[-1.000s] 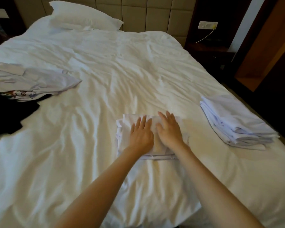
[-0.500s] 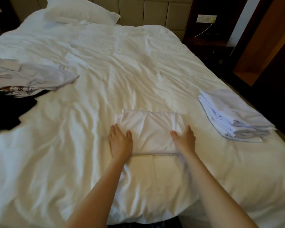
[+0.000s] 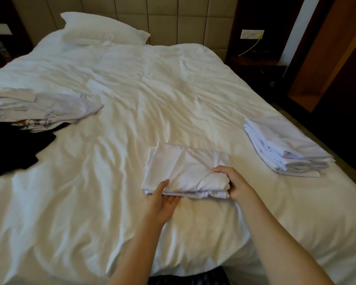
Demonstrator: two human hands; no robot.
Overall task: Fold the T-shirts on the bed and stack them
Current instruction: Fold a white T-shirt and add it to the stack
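Observation:
A folded white T-shirt (image 3: 185, 167) lies near the front middle of the bed (image 3: 152, 99). My left hand (image 3: 162, 200) holds its near left corner, thumb on top and fingers underneath. At the shirt's near right corner my right hand (image 3: 232, 184) grips the cloth, fingers curled over the top. That near edge is raised a little off the sheet. A stack of folded white T-shirts (image 3: 284, 147) sits at the right edge of the bed. Unfolded shirts (image 3: 41, 108), white, printed and black, lie in a heap at the left.
A white pillow (image 3: 103, 31) rests against the padded headboard. A dark nightstand (image 3: 257, 66) with a wall socket and cable stands right of the bed. A wooden frame (image 3: 327, 58) rises at the far right. The bed's front edge is just below my forearms.
My hands went from pressing flat on the folded shirt to its near corners. They now grip it, and its near edge has come up from the sheet.

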